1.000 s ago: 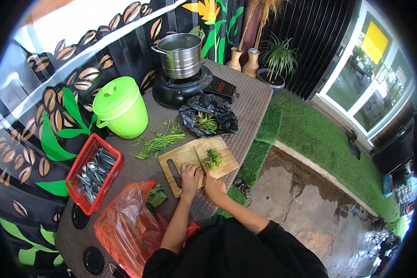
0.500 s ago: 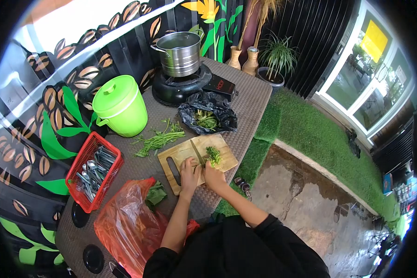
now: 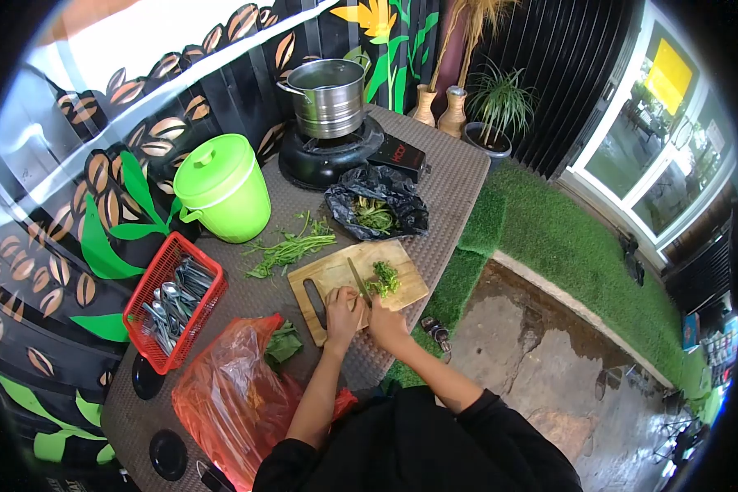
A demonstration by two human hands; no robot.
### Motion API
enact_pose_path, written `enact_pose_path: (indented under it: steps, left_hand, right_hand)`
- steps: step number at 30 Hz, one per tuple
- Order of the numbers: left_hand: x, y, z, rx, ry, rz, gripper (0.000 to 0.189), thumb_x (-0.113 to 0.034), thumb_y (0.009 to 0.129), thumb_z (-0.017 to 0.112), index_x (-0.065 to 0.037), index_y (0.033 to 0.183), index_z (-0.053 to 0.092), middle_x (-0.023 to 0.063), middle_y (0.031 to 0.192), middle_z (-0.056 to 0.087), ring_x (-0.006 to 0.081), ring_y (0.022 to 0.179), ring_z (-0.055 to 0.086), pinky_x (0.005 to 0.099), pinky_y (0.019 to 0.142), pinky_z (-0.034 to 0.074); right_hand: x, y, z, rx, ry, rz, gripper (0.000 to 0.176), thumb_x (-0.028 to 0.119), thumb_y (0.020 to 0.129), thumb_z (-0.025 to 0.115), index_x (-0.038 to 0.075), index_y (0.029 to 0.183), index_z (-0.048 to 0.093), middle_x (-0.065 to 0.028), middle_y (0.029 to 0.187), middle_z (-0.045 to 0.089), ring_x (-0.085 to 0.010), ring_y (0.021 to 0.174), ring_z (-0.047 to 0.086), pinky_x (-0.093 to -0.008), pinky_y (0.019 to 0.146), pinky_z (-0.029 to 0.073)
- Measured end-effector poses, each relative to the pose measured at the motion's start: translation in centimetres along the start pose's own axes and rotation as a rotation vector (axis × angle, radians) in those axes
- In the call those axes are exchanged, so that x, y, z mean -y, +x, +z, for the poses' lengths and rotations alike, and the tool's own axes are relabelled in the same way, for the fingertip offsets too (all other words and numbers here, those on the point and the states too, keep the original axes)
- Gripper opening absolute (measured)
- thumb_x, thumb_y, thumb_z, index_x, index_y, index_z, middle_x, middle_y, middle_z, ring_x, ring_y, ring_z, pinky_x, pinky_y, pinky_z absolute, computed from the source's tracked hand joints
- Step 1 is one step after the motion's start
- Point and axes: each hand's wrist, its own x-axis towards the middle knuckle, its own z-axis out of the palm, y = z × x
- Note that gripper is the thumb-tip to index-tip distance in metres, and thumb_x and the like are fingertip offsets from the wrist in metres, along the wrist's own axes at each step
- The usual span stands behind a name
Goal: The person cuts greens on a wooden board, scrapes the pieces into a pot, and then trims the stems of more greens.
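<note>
My right hand [image 3: 388,325] is wrapped round the handle of a knife [image 3: 357,277], whose blade points away over the wooden cutting board [image 3: 402,302]. Beside the blade, my left hand [image 3: 343,313] rests on the board with its fingers bent together; what they press on is too small to make out. Chopped greens [image 3: 384,279] lie on the board to the right of the blade. Uncut green stalks [image 3: 291,250] are on the table beyond the board. An open black plastic bag [image 3: 376,203] holding more greens stands behind the board.
A steel pot [image 3: 329,98] sits on a black stove [image 3: 320,160]. Left are a lime green lidded bucket [image 3: 222,189] and a red basket [image 3: 175,302] of cutlery. A red plastic bag [image 3: 230,385] lies near my left forearm. The table edge [image 3: 459,221] runs along the right.
The view has shifted slightly, so the table's things appear a little further right. Both hands stay at the board, and more of the knife blade shows beside the chopped greens.
</note>
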Motion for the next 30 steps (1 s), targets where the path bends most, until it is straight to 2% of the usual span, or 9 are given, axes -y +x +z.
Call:
enact_pose_path:
  steps: [2, 5, 7, 11, 16, 20, 23, 25, 30]
  left_hand:
    - [0.1, 0.0, 0.2, 0.001, -0.028, -0.015, 0.016, -0.003, 0.076, 0.065, -0.002, 0.088, 0.055, 0.0132, 0.084, 0.057, 0.0319, 0.086, 0.054, 0.0418, 0.076, 0.043]
    - [-0.4, 0.2, -0.4, -0.035, -0.118, -0.100, 0.013, -0.003, 0.075, 0.066, -0.002, 0.084, 0.057, 0.0121, 0.084, 0.058, 0.0306, 0.087, 0.053, 0.0406, 0.078, 0.042]
    - [-1.3, 0.4, -1.1, -0.041, 0.093, 0.023, 0.009, -0.003, 0.074, 0.068, -0.002, 0.081, 0.062, 0.0110, 0.084, 0.060, 0.0292, 0.087, 0.052, 0.0389, 0.080, 0.041]
    - [-0.9, -0.1, -0.8, -0.098, 0.119, -0.018, 0.006, -0.005, 0.073, 0.068, -0.002, 0.078, 0.067, 0.0097, 0.083, 0.061, 0.0282, 0.087, 0.050, 0.0380, 0.081, 0.040]
    - [-1.0, -0.3, -0.7, -0.041, 0.201, 0.096, 0.010, -0.008, 0.076, 0.065, 0.001, 0.081, 0.068, 0.0099, 0.084, 0.062, 0.0283, 0.087, 0.051, 0.0383, 0.082, 0.040]
    - [-1.1, -0.4, -0.5, -0.062, 0.126, 0.072, 0.010, -0.007, 0.077, 0.064, 0.002, 0.080, 0.067, 0.0116, 0.084, 0.062, 0.0289, 0.086, 0.052, 0.0387, 0.081, 0.041]
    - [-0.5, -0.6, -0.3, -0.050, 0.042, -0.019, 0.010, -0.005, 0.077, 0.064, 0.001, 0.085, 0.066, 0.0132, 0.085, 0.061, 0.0298, 0.084, 0.056, 0.0392, 0.077, 0.044]
    - [-0.5, -0.6, -0.2, -0.070, -0.054, -0.058, 0.017, -0.003, 0.077, 0.064, 0.000, 0.093, 0.061, 0.0145, 0.088, 0.061, 0.0303, 0.084, 0.059, 0.0388, 0.073, 0.047]
    - [-0.9, -0.5, -0.5, -0.028, -0.039, -0.057, 0.023, -0.002, 0.077, 0.064, -0.001, 0.098, 0.055, 0.0154, 0.089, 0.060, 0.0301, 0.085, 0.060, 0.0388, 0.072, 0.048]
  right_hand:
    - [0.8, -0.7, 1.2, -0.081, -0.004, 0.091, 0.027, 0.014, 0.088, 0.044, -0.003, 0.108, 0.036, -0.0237, 0.072, 0.063, -0.0379, 0.069, 0.065, -0.0460, 0.060, 0.052]
    - [0.3, 1.4, 1.2, -0.050, -0.018, 0.083, 0.022, 0.012, 0.086, 0.043, 0.000, 0.104, 0.039, -0.0211, 0.074, 0.065, -0.0355, 0.069, 0.066, -0.0433, 0.060, 0.054]
    - [0.2, 1.6, 0.2, -0.031, 0.000, 0.068, 0.023, 0.012, 0.086, 0.043, 0.000, 0.105, 0.039, -0.0218, 0.074, 0.065, -0.0354, 0.069, 0.066, -0.0432, 0.060, 0.054]
    - [0.7, -0.1, -0.6, -0.049, -0.049, 0.025, 0.026, 0.014, 0.086, 0.045, -0.002, 0.105, 0.039, -0.0220, 0.072, 0.064, -0.0339, 0.068, 0.066, -0.0432, 0.060, 0.054]
    - [1.1, 0.3, 1.5, -0.152, -0.069, 0.028, 0.025, 0.015, 0.086, 0.045, -0.002, 0.104, 0.040, -0.0186, 0.065, 0.063, -0.0330, 0.063, 0.066, -0.0432, 0.060, 0.054]
    - [0.3, 1.5, -0.1, -0.077, -0.029, -0.010, 0.022, 0.014, 0.086, 0.044, -0.001, 0.102, 0.040, -0.0192, 0.067, 0.064, -0.0334, 0.065, 0.066, -0.0427, 0.058, 0.054]
    - [0.9, -0.4, 0.5, -0.080, -0.059, -0.026, 0.019, 0.014, 0.087, 0.043, 0.000, 0.099, 0.040, -0.0208, 0.070, 0.064, -0.0343, 0.067, 0.066, -0.0427, 0.056, 0.054]
    - [1.4, -0.4, 2.1, -0.075, -0.040, 0.094, 0.019, 0.015, 0.087, 0.043, 0.000, 0.099, 0.039, -0.0221, 0.074, 0.064, -0.0365, 0.070, 0.066, -0.0439, 0.058, 0.053]
    - [0.4, 1.3, -0.2, -0.039, 0.026, 0.035, 0.019, 0.014, 0.087, 0.043, 0.001, 0.100, 0.039, -0.0223, 0.074, 0.064, -0.0363, 0.071, 0.066, -0.0442, 0.060, 0.053]
